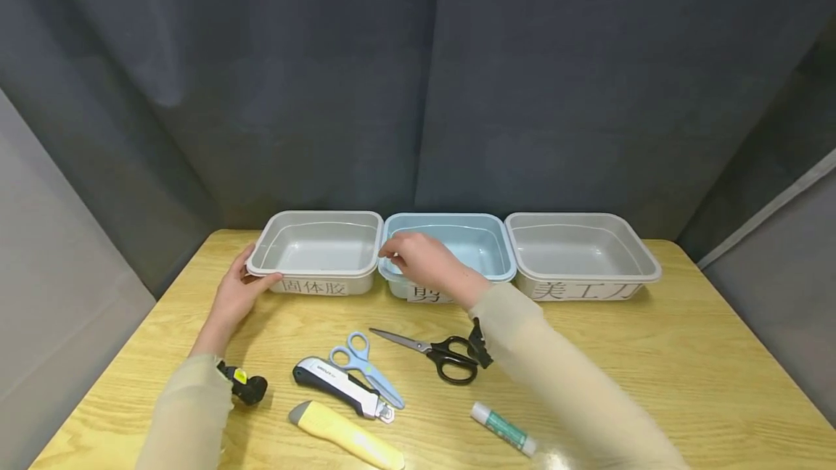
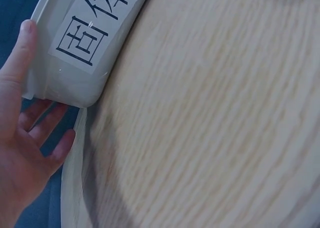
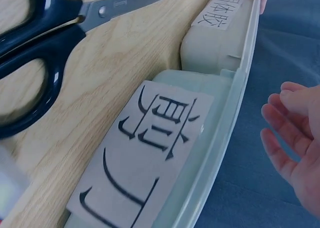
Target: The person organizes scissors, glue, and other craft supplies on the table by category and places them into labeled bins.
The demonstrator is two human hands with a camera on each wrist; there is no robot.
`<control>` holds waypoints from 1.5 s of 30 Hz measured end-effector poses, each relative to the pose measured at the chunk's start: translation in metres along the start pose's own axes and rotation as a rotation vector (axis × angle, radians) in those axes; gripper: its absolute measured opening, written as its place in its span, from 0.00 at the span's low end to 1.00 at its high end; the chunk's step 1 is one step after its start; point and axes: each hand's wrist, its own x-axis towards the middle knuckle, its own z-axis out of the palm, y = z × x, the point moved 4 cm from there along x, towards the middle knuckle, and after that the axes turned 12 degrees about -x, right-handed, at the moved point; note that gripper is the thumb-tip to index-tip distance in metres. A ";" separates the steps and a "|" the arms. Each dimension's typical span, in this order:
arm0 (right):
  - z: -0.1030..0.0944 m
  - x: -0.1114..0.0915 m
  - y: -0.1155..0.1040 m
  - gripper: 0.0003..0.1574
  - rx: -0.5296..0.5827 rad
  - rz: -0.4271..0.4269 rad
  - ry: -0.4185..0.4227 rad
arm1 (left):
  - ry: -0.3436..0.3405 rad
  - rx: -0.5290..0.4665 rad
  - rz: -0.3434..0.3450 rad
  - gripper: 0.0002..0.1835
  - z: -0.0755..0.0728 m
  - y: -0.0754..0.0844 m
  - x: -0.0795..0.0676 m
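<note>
My left hand [image 1: 234, 296] holds the near-left corner of the left grey plastic bin [image 1: 326, 283], thumb on the front rim and fingers along its left side. In the left wrist view the fingers [image 2: 47, 125] reach past the bin's end. My right hand [image 1: 424, 260] hovers above the left part of the blue bin [image 1: 483, 223], fingers loosely bent. In the right wrist view that hand [image 3: 300, 133] has nothing in it and is apart from the rim. Paper labels with Chinese characters are on the bins' fronts.
Another grey bin [image 1: 588, 278] stands at the right of the row. Nearer lie black-handled scissors [image 1: 451, 361], light-blue scissors [image 1: 366, 367], a white-and-black utility knife [image 1: 339, 385], a yellow utility knife [image 1: 346, 435] and a glue stick [image 1: 503, 429]. A dark curtain [image 1: 418, 78] hangs behind.
</note>
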 end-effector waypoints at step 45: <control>0.009 -0.149 0.057 0.19 -0.017 0.085 -0.049 | -0.034 0.063 0.000 0.52 -0.006 0.003 0.000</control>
